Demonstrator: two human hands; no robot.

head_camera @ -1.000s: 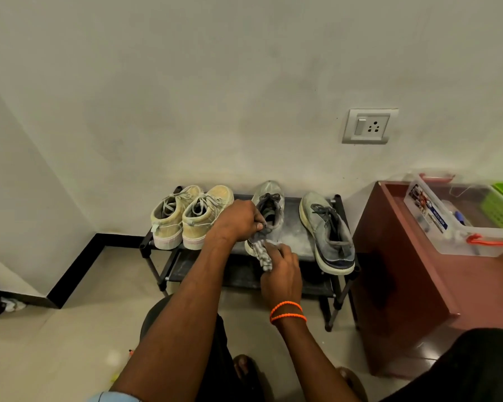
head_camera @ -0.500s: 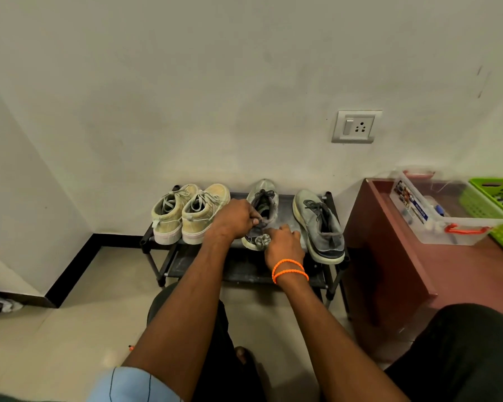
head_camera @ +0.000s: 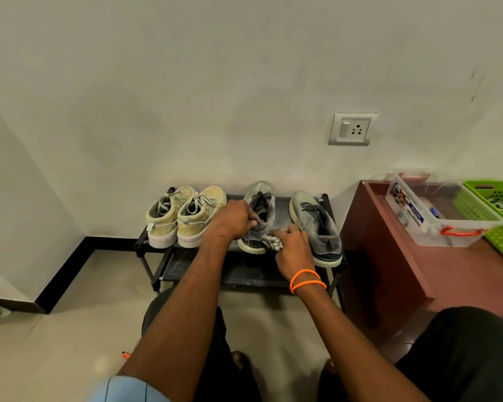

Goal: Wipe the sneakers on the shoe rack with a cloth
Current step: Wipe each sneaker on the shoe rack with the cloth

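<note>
My left hand (head_camera: pixel 233 221) pinches the collar of the grey sneaker (head_camera: pixel 257 219) on the top shelf of the shoe rack (head_camera: pixel 154 242), while my right hand (head_camera: pixel 292 245) is curled round the bunched cloth (head_camera: pixel 272 242), pressing it against the shoe's heel. The sneaker looks light with a soft upper that will likely buckle under rubbing, so the collar rim seems the best hold. The limp cloth needs bunching to stay in my grip.

Off-white walls (head_camera: pixel 186 82), wall socket (head_camera: pixel 352 129), black skirting (head_camera: pixel 64 274), beige tiled floor (head_camera: pixel 55 349), reddish-brown cabinet (head_camera: pixel 389 256)
</note>
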